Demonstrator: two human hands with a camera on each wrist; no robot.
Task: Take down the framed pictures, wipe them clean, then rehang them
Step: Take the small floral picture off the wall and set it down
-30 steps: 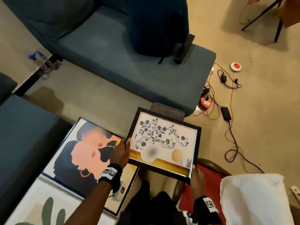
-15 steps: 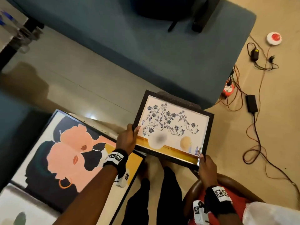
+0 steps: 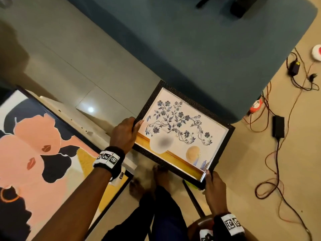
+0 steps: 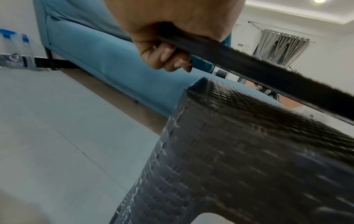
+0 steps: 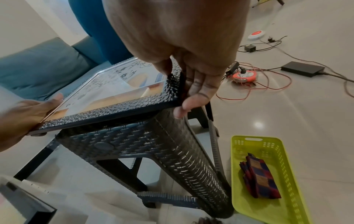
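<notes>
Both hands, left hand (image 3: 124, 134) and right hand (image 3: 214, 188), gripped floral picture (image 3: 180, 134) at opposite frame edges, center of head view, level over woven stool (image 5: 172, 151), likely for wiping.

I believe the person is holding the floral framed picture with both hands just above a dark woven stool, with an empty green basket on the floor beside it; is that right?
Not quite: the green basket is not empty. The right wrist view shows a folded checked cloth lying in it. The rest holds: the left hand and right hand hold the floral framed picture just above the dark woven stool.
</notes>
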